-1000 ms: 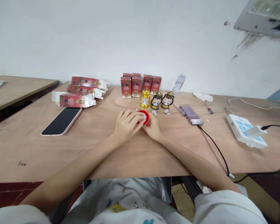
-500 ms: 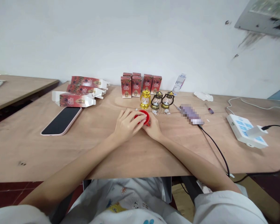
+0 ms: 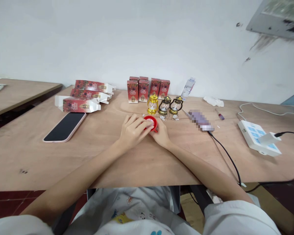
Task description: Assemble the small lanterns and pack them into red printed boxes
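Between my two hands is a red round object [image 3: 154, 120], a ring-shaped rim with a pale middle facing up; it may be the underside of a lantern like those behind it, but I cannot tell. My left hand [image 3: 134, 131] lies around its left side, with fingertips over the rim and the pale middle. Wrapped round the right side, my right hand [image 3: 161, 134] grips it from below, its fingers partly hidden. Just behind stand a gold lantern [image 3: 152, 105] and two bronze lanterns [image 3: 164, 106], with small bits in clear plastic at their feet.
Several upright red boxes [image 3: 132, 92] stand by the wall. Opened red boxes [image 3: 79, 105] lie at left, beside a phone [image 3: 65, 127]. Rightward are a bottle [image 3: 188, 88], a cabled phone [image 3: 201, 120], a screwdriver [image 3: 220, 114], crumpled tissue [image 3: 213, 101] and a power strip [image 3: 258, 137].
My left fingers have shifted slightly over the red object, and its pale middle now shows more. Both hands otherwise keep their place on the table.
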The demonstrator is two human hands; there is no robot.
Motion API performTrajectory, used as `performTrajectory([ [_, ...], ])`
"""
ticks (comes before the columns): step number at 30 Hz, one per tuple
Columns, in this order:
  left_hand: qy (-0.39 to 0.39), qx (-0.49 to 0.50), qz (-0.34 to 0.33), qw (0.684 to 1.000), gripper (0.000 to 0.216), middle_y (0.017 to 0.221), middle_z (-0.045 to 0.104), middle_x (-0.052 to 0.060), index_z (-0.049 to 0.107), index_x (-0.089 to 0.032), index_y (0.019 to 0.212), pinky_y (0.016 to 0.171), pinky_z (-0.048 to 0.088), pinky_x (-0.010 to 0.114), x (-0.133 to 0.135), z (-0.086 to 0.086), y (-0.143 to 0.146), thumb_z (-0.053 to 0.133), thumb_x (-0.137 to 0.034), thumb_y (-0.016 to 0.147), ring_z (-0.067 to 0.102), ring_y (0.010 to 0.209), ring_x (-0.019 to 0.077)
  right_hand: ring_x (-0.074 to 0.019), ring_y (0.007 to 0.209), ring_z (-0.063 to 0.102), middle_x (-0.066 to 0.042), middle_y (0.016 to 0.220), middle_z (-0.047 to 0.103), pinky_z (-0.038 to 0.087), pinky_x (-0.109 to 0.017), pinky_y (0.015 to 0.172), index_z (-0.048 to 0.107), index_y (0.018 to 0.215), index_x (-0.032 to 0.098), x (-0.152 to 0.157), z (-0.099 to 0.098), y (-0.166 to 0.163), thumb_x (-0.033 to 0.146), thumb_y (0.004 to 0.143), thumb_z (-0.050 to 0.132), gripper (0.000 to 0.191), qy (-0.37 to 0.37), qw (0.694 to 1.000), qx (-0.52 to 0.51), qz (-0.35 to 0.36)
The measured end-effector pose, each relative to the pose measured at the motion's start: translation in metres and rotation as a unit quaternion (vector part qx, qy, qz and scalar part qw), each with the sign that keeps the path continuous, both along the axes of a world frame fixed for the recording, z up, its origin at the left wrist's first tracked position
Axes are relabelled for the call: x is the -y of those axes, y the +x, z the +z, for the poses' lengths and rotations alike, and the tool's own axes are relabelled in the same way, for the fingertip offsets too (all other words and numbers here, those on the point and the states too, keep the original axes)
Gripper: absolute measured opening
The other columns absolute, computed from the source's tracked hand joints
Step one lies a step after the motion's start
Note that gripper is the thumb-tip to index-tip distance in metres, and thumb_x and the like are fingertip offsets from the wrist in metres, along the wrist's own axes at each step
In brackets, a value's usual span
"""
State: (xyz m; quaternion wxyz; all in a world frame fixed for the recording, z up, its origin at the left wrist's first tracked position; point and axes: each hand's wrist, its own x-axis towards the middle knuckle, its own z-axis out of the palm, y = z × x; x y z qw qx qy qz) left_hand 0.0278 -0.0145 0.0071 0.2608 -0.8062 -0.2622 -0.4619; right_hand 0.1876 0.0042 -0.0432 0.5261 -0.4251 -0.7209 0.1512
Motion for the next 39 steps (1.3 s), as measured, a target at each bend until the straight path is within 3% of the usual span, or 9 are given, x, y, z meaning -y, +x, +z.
performTrajectory([
  [9, 0.031, 0.024, -0.072, 0.997, 0.011, 0.085, 0.074, -0.001, 0.063, -0.019, 0.09, 0.066, 0.036, 0.029, 0.0008, 0.001, -0.0011, 0.066, -0.016, 0.08, 0.06, 0.073, 0.0151, -0.0212, 0.085, 0.058, -0.006, 0.094, 0.062, 0.048, -0.036, 0.079, 0.055, 0.098, 0.019, -0.0013, -0.0011, -0.0003, 0.016, 0.07, 0.059, 0.028, 0.011, 1.0, -0.023, -0.002],
  [16, 0.065, 0.022, -0.084, 0.994, 0.015, 0.088, 0.074, -0.003, 0.063, -0.022, 0.092, 0.067, 0.038, 0.028, -0.0004, 0.0002, -0.0034, 0.066, -0.015, 0.079, 0.063, 0.075, 0.0135, -0.0203, 0.081, 0.057, -0.005, 0.089, 0.061, 0.048, -0.034, 0.073, 0.056, 0.095, 0.019, 0.0006, -0.0007, -0.0002, 0.021, 0.072, 0.062, 0.024, 0.021, 0.999, -0.031, -0.007],
  [35, 0.099, 0.016, -0.052, 0.994, 0.014, 0.082, 0.074, -0.004, 0.063, -0.022, 0.089, 0.061, 0.031, 0.03, 0.0, -0.0001, -0.0038, 0.07, -0.019, 0.078, 0.056, 0.066, 0.0129, -0.0221, 0.088, 0.057, -0.007, 0.094, 0.061, 0.048, -0.036, 0.078, 0.056, 0.099, 0.018, 0.0037, 0.0021, -0.0005, 0.026, 0.076, 0.061, 0.024, 0.049, 0.999, -0.019, -0.008],
  [39, 0.035, 0.035, -0.047, 0.998, 0.011, 0.085, 0.073, -0.002, 0.064, -0.021, 0.086, 0.065, 0.035, 0.031, 0.0017, -0.0006, -0.0026, 0.07, -0.02, 0.077, 0.057, 0.071, 0.0146, -0.0225, 0.089, 0.057, -0.008, 0.096, 0.061, 0.047, -0.036, 0.079, 0.055, 0.1, 0.018, 0.0044, 0.0026, -0.0001, 0.025, 0.077, 0.059, 0.024, 0.045, 0.999, -0.011, -0.014],
])
